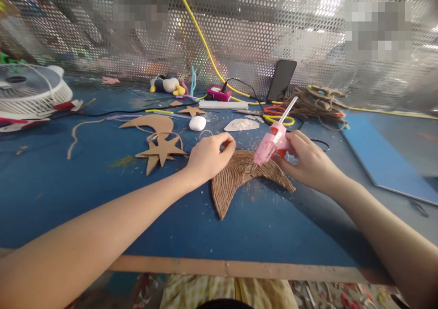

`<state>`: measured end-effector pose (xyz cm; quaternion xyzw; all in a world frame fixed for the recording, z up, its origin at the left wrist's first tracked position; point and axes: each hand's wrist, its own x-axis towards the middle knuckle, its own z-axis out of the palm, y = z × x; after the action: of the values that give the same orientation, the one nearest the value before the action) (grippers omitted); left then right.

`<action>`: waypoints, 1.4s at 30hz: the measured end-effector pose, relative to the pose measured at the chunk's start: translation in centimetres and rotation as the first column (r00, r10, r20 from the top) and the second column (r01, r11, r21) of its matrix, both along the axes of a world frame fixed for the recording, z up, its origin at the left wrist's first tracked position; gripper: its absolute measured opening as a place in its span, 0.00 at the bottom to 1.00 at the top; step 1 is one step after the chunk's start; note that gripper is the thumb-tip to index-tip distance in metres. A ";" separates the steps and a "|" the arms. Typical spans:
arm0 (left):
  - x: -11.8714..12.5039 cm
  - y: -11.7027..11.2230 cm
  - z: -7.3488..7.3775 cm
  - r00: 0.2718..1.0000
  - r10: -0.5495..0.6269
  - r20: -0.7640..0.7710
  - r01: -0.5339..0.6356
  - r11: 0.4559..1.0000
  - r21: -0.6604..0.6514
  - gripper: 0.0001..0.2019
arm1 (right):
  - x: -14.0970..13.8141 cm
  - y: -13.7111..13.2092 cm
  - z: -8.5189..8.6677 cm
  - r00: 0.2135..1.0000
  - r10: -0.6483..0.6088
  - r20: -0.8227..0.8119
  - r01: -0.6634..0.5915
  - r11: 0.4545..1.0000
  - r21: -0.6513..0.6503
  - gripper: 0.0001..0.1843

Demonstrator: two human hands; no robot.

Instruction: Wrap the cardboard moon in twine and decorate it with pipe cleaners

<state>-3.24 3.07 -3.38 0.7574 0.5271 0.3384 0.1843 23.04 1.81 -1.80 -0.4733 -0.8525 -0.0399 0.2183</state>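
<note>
A crescent (pixel 227 181) covered in rows of brown twine lies on the blue table in front of me. My right hand (pixel 308 163) is wrapped round a pink hot glue gun (pixel 265 149), nozzle down at the crescent's inner part. A pale glue stick (pixel 288 110) sticks up out of its back. My left hand (pixel 210 156) is closed in a pinch over the crescent's upper left edge. Behind it shows a thin loop of twine (pixel 205 133), which it appears to pinch; the fingertips partly hide it.
Cardboard stars (pixel 162 150) and a cardboard crescent (pixel 155 122) lie left, near a white rounded object (pixel 197 123). Behind are scissors (pixel 278 118), a pink power socket (pixel 219 94) and a phone (pixel 281 81). A fan (pixel 30 90) stands left, a blue board (pixel 393 158) right.
</note>
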 end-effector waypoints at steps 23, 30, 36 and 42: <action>0.0 0.2 -0.3 0.999 -0.029 0.022 0.029 0.999 -0.015 0.08 | -0.4 0.0 -0.7 0.993 0.102 0.054 -0.106 0.991 0.081 0.11; 0.0 0.1 -0.3 0.999 -0.030 0.022 0.030 0.999 -0.023 0.08 | -0.2 0.2 -0.7 0.994 0.102 0.031 -0.105 0.986 0.128 0.10; 0.0 0.1 -0.1 1.000 -0.015 -0.006 0.015 0.999 -0.029 0.08 | -0.1 0.2 -0.6 0.994 0.104 0.039 -0.109 0.984 0.143 0.10; 0.1 0.1 0.0 1.000 -0.012 -0.010 0.011 0.999 -0.047 0.08 | 0.1 0.3 -0.6 0.994 0.089 0.060 -0.100 0.967 0.234 0.09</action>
<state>-3.18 3.16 -3.41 0.7577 0.5315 0.3209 0.2011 23.12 2.09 -2.42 -0.4017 -0.8682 -0.1424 0.2541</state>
